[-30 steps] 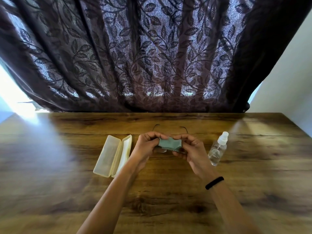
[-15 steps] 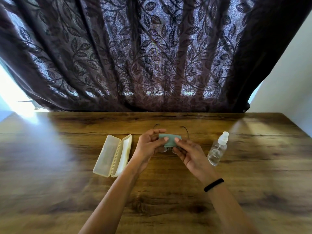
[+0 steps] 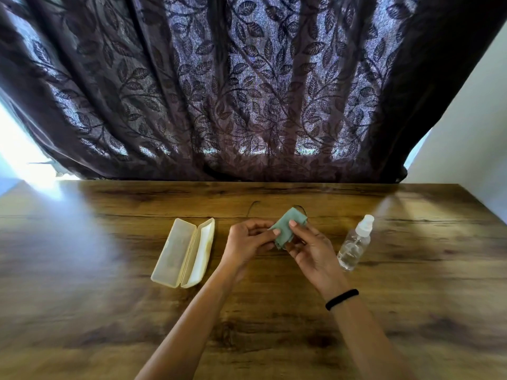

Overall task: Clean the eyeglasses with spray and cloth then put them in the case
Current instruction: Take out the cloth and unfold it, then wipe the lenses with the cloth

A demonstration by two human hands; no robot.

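Above the middle of the wooden table (image 3: 411,311), my left hand (image 3: 247,242) grips the eyeglasses (image 3: 251,207), of which only the thin dark temple arms show beyond my fingers. My right hand (image 3: 310,250) pinches a small green cloth (image 3: 286,229) with the thumb on top; the cloth hides the lens under it. The cream eyeglass case (image 3: 182,255) lies open to the left of my hands. A clear spray bottle (image 3: 354,245) with a white nozzle stands to the right of my right hand.
A dark leaf-patterned curtain (image 3: 247,91) hangs behind the table's far edge. A white wall (image 3: 472,138) rises at the right. Bright light falls on the far left corner of the table. A black band sits on my right wrist.
The cloth has turned from lying flat across the glasses to standing up at an angle on the right side. My right thumb now presses on top of it.
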